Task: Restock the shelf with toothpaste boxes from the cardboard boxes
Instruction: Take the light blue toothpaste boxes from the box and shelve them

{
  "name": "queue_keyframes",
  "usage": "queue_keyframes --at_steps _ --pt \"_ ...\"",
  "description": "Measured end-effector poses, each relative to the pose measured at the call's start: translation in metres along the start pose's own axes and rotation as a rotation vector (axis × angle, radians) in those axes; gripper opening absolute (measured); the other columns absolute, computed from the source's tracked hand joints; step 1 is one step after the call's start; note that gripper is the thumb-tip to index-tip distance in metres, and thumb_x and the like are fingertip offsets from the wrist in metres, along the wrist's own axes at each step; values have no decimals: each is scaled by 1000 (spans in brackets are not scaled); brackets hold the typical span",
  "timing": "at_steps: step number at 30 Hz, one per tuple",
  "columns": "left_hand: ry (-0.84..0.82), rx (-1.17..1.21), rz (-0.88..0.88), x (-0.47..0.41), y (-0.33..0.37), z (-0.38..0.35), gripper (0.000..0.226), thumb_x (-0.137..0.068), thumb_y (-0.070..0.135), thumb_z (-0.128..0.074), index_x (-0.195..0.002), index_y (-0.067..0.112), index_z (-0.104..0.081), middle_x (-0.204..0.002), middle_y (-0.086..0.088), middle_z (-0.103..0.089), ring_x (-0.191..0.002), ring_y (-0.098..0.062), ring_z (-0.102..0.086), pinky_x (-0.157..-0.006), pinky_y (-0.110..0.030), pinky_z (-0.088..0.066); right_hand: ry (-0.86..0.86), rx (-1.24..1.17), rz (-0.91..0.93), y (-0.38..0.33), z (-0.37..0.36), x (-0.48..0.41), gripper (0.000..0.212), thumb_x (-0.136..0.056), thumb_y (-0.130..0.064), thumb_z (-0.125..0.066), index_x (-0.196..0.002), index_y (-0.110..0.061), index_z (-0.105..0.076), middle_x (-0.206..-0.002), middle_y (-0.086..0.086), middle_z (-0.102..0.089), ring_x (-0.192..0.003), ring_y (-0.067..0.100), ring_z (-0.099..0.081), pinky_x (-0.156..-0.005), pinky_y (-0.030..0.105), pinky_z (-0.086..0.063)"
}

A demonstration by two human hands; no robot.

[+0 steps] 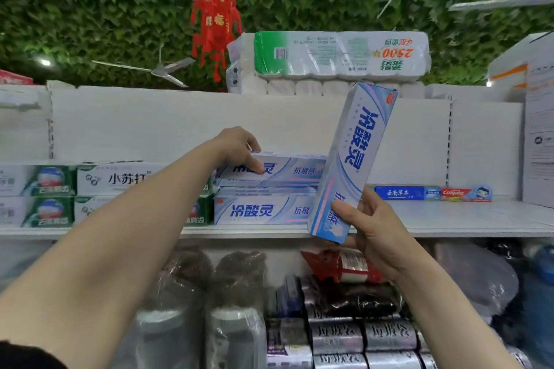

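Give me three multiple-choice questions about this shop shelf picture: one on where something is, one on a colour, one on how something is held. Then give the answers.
1. Where is the left hand?
A. On the top pale blue-and-white cardboard toothpaste box of the stack on the white metal shelf
B. On a green glass bottle
C. On a carton on the floor

2. What colour is the hanging tasselled lantern?
A. Yellow
B. Red
C. Blue

3. How is the long pale blue toothpaste box in the right hand held?
A. Lying flat on the shelf
B. Torn open
C. Nearly upright, leaning right

Answers:
1 A, its thumb and fingers grip that box's left end.
2 B, the body and tassels are red.
3 C, the hand grips its lower end in front of the shelf.
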State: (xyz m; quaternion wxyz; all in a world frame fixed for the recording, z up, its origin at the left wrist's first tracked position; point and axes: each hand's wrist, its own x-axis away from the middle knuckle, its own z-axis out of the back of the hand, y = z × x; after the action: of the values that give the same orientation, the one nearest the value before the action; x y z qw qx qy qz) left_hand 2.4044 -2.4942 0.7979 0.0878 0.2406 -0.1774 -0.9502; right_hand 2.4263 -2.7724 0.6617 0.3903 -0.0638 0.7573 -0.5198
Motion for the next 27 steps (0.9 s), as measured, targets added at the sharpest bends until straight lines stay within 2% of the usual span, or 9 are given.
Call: queue_keyframes --at_steps 6,11,16,18,20,24,27 --pt "-67 -80 -38 -30 -23 -21 53 -64 36 -90 -109 17 -68 -111 -1 -63 -99 -19 -58 -81 -26 -41 49 15 3 9 1 -17 51 -80 -16 -69 -129 -21 -56 -118 3 -73 -102 23 -72 -74 50 -62" --pt "-96 -168 -87 -45 -26 -30 54 -67 40 -87 -109 17 -61 -112 -2 -60 -101 -21 -54 -80 -29 -41 52 19 7 19 1 -26 52 -81 -17 -69 -131 -21 -55 -120 4 -72 -103 26 -72 -75 50 -61" --pt "-42 -424 -117 -54 -22 -36 58 -58 63 -83 -101 32 -59 -117 -2 -56 -115 -25 -44 -99 -41 -41 72 39 14 28 -3 -34 54 -79 -19 -71 -131 -21 -55 -122 4 -70 -107 28 -70 -81 59 -57" --pt "-54 -448 -108 -54 -22 -36 61 -58 63 -82 -106 33 -59 -122 -5 -51 -119 -28 -39 -101 -45 -40 85 53 16 26 -3 -39 54 -78 -18 -72 -130 -20 -55 -120 6 -72 -104 27 -71 -75 52 -61" --pt "-45 -415 -108 -51 -21 -31 64 -66 56 -82 -119 28 -57 -127 -7 -47 -123 -29 -37 -103 -44 -39 119 101 33 16 -1 -48 54 -77 -17 -72 -128 -15 -54 -117 8 -72 -100 25 -72 -69 43 -63" --pt "149 -150 -158 -42 -23 1 62 -76 43 -79 -128 18 -56 -133 -8 -53 -121 -27 -48 -98 -35 -39 184 325 7 -23 9 -74 57 -70 -18 -79 -121 -11 -57 -107 8 -75 -84 18 -73 -66 47 -62" --pt "294 14 -138 -34 -31 28 59 -77 40 -79 -126 16 -58 -133 -9 -56 -119 -25 -52 -94 -32 -40 197 613 2 -48 14 -95 43 -73 -11 -84 -112 -18 -67 -96 6 -71 -68 13 -70 -53 32 -59"
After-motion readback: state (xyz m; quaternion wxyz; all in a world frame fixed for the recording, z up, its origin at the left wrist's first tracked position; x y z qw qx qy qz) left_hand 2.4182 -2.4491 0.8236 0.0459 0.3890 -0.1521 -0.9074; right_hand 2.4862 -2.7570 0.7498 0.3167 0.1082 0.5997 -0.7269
